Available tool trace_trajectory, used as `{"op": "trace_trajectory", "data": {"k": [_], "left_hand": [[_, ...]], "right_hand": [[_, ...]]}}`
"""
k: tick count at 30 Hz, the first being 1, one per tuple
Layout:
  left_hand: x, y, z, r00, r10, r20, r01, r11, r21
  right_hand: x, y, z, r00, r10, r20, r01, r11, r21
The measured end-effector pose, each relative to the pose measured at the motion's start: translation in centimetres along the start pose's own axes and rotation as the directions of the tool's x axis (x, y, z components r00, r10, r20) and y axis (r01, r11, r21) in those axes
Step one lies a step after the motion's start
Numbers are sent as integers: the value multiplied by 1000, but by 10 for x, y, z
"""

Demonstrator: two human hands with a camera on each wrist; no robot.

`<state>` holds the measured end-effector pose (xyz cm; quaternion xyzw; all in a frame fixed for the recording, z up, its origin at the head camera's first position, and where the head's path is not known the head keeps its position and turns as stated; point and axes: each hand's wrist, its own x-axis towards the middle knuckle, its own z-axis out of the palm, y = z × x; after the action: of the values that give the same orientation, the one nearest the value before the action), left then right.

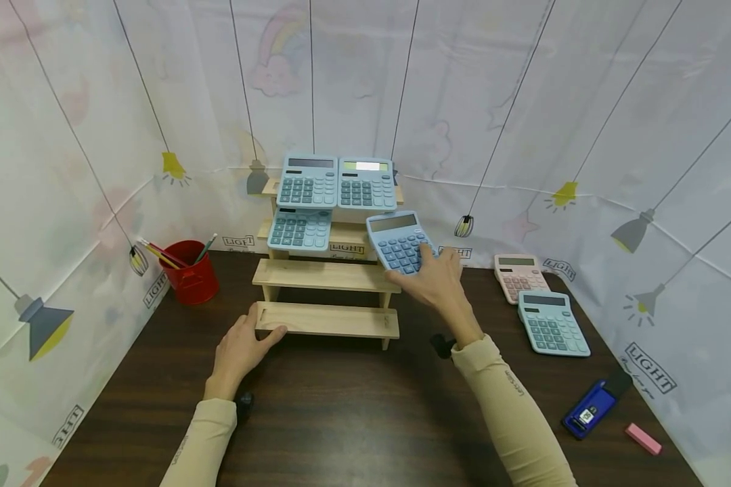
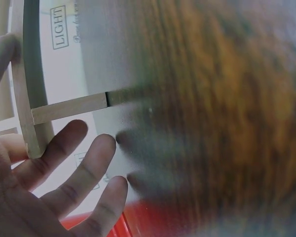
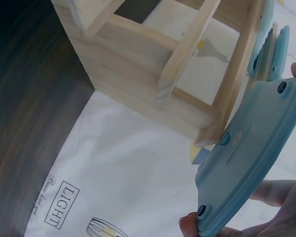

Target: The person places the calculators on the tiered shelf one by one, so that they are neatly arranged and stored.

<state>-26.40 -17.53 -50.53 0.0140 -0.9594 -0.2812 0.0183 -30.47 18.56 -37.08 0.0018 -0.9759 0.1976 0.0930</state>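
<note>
A tiered wooden shelf stand [image 1: 325, 318] stands on the table. The left hand [image 1: 239, 352] grips the left end of its lowest shelf, thumb at the front edge; in the left wrist view, the other fingers [image 2: 91, 170] spread past the shelf end. The right hand [image 1: 435, 281] pinches a blue calculator [image 1: 399, 230], holding it tilted near the right of the second tier from the top. The right wrist view shows this calculator's back [image 3: 251, 133] beside the stand's wood. Two blue calculators [image 1: 307, 181] [image 1: 367, 186] stand side by side on the top tier, another calculator [image 1: 298, 230] below the left one.
At right, a pink calculator [image 1: 518, 274] and a blue calculator [image 1: 553, 323] lie overlapping. Nearer are a dark blue stapler-like object [image 1: 591, 409] and a pink block [image 1: 643, 439]. A red bucket [image 1: 196, 281] with pencils stands at left. Printed curtains [image 1: 463, 81] surround the table.
</note>
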Motion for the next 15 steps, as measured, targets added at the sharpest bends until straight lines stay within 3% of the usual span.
{"op": "trace_trajectory", "data": {"k": [15], "left_hand": [[0, -1, -1, 1000, -1, -2, 1, 1000, -2]], "right_hand": [[8, -38, 18, 999, -51, -12, 50, 998, -41]]}}
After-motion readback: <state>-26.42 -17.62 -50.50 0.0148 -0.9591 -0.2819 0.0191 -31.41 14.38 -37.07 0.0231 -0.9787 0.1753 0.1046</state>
